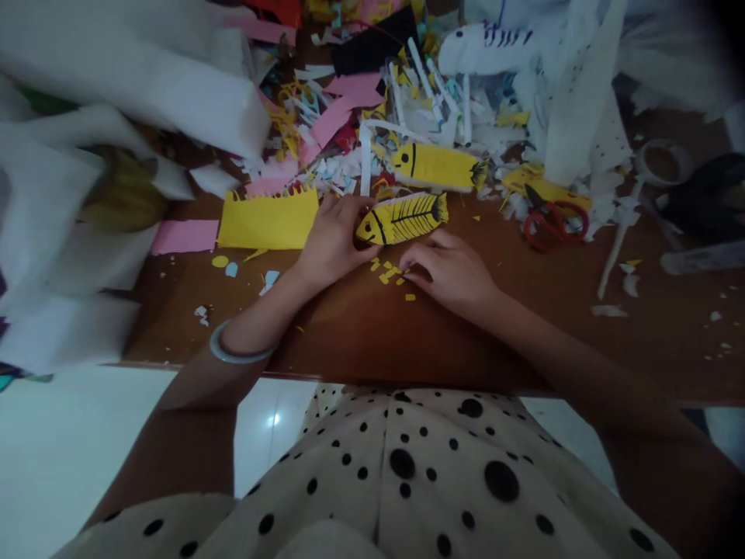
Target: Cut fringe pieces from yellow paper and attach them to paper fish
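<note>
A yellow paper fish (403, 220) with black drawn bones, an eye and a fringed tail lies on the brown table. My left hand (334, 237) holds its head end, thumb below and fingers above. Just under the fish are several small yellow paper pieces (387, 272). My right hand (451, 270) is beside these pieces, its thumb and index fingertips pinched close together; whatever is between them is too small to make out. Behind lies a second yellow paper fish (439, 164), with an eye and one black band.
Yellow paper with a jagged edge (265, 221) lies left of my left hand, beside pink paper (185, 236). Red-handled scissors (552, 223) rest at right, near a tape roll (663, 163). White markers (422, 70) and paper scraps pile up behind. White foam blocks (192, 101) stand at left.
</note>
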A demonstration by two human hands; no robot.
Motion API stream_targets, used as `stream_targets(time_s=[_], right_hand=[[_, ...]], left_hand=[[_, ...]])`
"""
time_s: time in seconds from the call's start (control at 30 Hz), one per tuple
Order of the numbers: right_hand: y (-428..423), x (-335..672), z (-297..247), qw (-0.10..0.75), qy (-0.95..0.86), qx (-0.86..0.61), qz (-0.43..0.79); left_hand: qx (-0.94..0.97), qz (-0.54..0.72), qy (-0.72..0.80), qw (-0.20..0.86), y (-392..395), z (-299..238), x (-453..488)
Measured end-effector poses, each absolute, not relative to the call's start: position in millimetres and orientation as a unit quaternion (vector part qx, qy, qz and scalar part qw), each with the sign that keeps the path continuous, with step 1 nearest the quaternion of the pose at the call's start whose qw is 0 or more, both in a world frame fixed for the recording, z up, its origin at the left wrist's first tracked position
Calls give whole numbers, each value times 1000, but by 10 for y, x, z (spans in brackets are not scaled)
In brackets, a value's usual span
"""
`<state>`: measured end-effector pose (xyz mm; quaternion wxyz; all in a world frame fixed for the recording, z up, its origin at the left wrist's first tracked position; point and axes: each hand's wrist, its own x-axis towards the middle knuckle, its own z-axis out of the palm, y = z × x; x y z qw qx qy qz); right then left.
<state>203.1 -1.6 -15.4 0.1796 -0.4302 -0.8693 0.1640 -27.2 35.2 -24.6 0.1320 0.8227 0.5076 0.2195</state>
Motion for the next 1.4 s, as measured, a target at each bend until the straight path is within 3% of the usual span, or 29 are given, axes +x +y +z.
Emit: stream_targets(time_s=[0.77, 1.13, 1.4], right_hand=[[-96, 1847, -261, 171, -868, -452, 116], [-94, 1943, -246, 211, -854, -446, 168], [-155, 1843, -247, 181, -874, -444, 71]], left_hand=[[828, 213, 499, 143, 395, -274, -319], [851, 201, 478, 80, 276, -92, -370], [853, 250, 457, 6, 234, -118, -358]])
